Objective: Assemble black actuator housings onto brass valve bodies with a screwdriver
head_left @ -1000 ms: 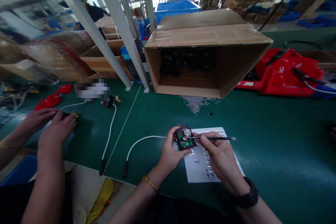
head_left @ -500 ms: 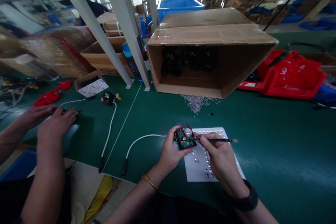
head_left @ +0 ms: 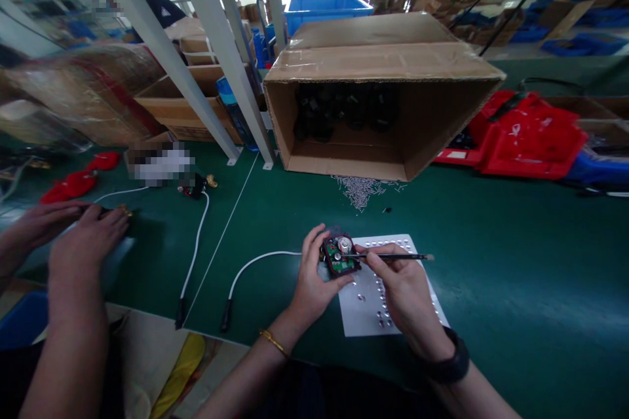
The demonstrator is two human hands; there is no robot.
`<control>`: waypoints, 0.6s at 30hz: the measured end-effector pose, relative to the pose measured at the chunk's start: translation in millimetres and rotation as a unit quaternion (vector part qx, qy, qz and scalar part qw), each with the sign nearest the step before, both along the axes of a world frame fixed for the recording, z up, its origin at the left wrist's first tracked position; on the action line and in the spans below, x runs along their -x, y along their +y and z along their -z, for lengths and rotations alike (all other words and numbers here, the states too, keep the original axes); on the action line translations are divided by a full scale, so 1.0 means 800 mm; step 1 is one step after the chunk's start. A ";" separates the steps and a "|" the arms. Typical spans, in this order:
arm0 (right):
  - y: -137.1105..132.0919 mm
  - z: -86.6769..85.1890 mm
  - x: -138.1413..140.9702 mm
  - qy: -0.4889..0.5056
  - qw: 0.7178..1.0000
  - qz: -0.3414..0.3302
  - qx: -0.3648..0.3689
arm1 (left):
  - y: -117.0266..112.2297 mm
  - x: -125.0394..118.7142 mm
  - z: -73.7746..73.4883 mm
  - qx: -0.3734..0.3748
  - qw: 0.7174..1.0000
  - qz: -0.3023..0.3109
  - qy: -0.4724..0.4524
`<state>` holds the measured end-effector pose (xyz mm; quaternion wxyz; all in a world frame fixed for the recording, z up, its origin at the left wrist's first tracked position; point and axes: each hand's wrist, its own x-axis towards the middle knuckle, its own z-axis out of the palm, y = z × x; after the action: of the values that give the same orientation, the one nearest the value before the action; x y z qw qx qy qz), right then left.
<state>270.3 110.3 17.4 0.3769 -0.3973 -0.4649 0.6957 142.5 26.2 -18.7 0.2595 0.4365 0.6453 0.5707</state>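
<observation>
Cable (head_left: 246, 264): white, on the desk (head_left: 265, 294)
Left hand (head_left: 313, 281): curled around an open device (head_left: 339, 261)
Device: held at the white sheet (head_left: 356, 322)'s upper left corner
Tool (head_left: 407, 256): tip at the green board (head_left: 335, 266), fine work apparently in hand
Right hand (head_left: 403, 287): pinching the tool; next move likely calls for steadiness

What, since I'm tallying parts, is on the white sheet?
Small shiny pieces are on the sheet, some along its far edge. The right hand and device hide parts of it; anything there can't be seen.
</observation>
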 end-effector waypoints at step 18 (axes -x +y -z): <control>0.004 -0.019 -0.012 -0.040 0.966 -0.059 -0.250 | 0.002 0.005 0.005 -0.071 0.990 -0.014 0.123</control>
<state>279.8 113.7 33.0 0.4036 -0.2892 -0.6615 0.5621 138.2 27.6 -22.6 0.1382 0.5120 0.6361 0.5605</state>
